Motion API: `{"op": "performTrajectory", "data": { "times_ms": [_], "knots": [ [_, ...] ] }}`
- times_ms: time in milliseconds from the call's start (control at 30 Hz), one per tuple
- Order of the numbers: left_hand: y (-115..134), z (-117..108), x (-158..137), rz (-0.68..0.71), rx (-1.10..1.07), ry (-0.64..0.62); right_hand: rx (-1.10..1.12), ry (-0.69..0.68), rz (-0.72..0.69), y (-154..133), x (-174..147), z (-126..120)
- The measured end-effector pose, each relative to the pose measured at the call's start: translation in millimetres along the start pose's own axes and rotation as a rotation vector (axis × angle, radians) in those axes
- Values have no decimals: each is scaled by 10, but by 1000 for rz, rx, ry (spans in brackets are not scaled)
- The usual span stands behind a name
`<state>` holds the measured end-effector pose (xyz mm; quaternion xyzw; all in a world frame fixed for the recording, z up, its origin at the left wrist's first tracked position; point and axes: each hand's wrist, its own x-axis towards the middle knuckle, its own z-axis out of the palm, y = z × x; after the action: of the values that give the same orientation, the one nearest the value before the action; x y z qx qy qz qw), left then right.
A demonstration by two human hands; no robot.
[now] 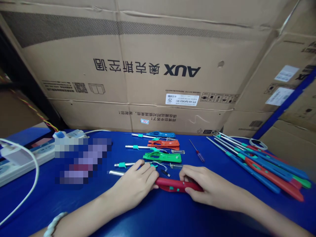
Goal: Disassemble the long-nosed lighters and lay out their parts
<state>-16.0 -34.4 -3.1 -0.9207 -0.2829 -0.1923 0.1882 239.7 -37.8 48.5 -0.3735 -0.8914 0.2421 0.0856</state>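
Both hands hold a red long-nosed lighter [170,183] level above the blue table. My left hand [141,179] wraps around its front part, with the metal tube [116,172] sticking out to the left. At the handle end, my right hand [201,184] grips with thumb below and fingers above. Just beyond the hands lie lighters in parts: a green casing [164,157], an orange casing [165,144] and a blue casing [161,134], each by a metal tube with a teal piece. A small clear fuel tank [178,152] lies by the orange casing.
A screwdriver [197,152] lies right of the parts. Several closed lighters [266,164] are piled at the right. At the left stand a white power strip [22,168] with cables and a blurred-out item [86,161]. A large cardboard box [148,42] walls off the back.
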Motion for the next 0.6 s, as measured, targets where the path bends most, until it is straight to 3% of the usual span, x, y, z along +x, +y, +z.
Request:
{"op": "performTrajectory", "data": {
  "times_ms": [200, 300, 433, 600],
  "knots": [
    [-27, -40, 10, 52, 107, 20, 305, -197, 35, -20, 1, 34],
    [-57, -75, 23, 68, 170, 40, 426, -207, 98, -1, 32, 76],
    [-105, -120, 52, 101, 229, 55, 767, -325, 220, 18, 79, 95],
    [-153, -156, 69, 130, 264, 72, 1065, -398, 278, -6, 93, 92]
  ]
}}
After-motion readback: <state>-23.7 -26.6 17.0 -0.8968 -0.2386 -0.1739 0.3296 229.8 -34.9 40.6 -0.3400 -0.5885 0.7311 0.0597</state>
